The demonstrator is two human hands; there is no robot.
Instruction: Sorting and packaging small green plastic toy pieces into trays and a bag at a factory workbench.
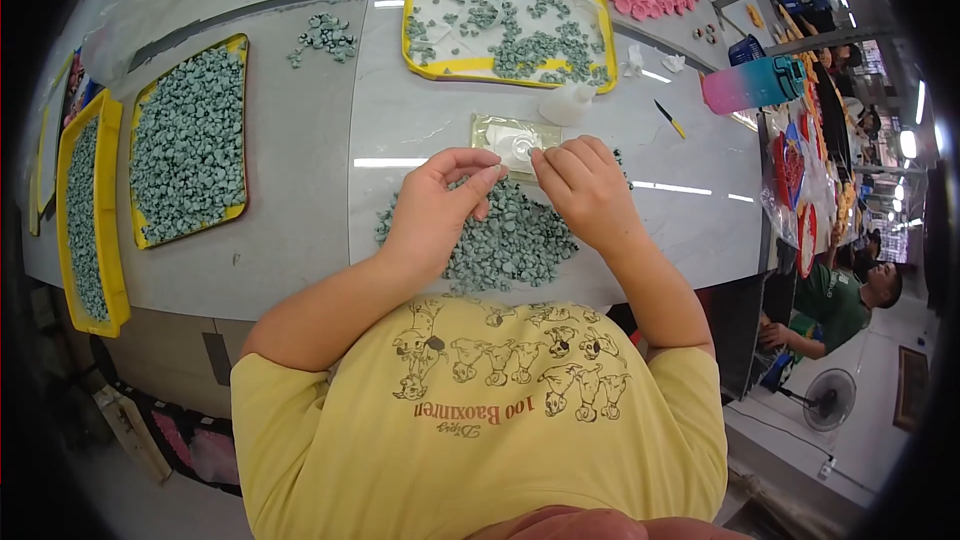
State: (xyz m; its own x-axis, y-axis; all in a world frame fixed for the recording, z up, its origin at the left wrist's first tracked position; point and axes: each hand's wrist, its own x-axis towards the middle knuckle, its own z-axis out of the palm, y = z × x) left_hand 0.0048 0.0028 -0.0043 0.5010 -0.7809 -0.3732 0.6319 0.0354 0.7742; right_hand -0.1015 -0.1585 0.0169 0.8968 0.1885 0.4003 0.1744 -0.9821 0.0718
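Note:
My left hand (pixel 440 202) is closed in a pinch, thumb against forefinger, above a loose pile of small grey-green pieces (pixel 515 245). Across from it, my right hand (pixel 588 188) is closed as well, with its fingertips together. Whatever sits between the fingers of either hand is too small to make out. Just beyond my fingertips lies a flat, yellowish block with a pale, shiny middle (pixel 515 138). A white squeeze bottle (pixel 567 103) rests behind it, close to my right hand.
Farther off sits a yellow-rimmed tray (pixel 408 35) with scattered grey-green pieces on a white liner. Fuller yellow trays (pixel 246 130) stand at the left, near a small heap (pixel 325 37). At right are a craft knife (pixel 670 118) and a pink-blue drinking bottle (pixel 752 85). Another person (pixel 835 305) works beyond.

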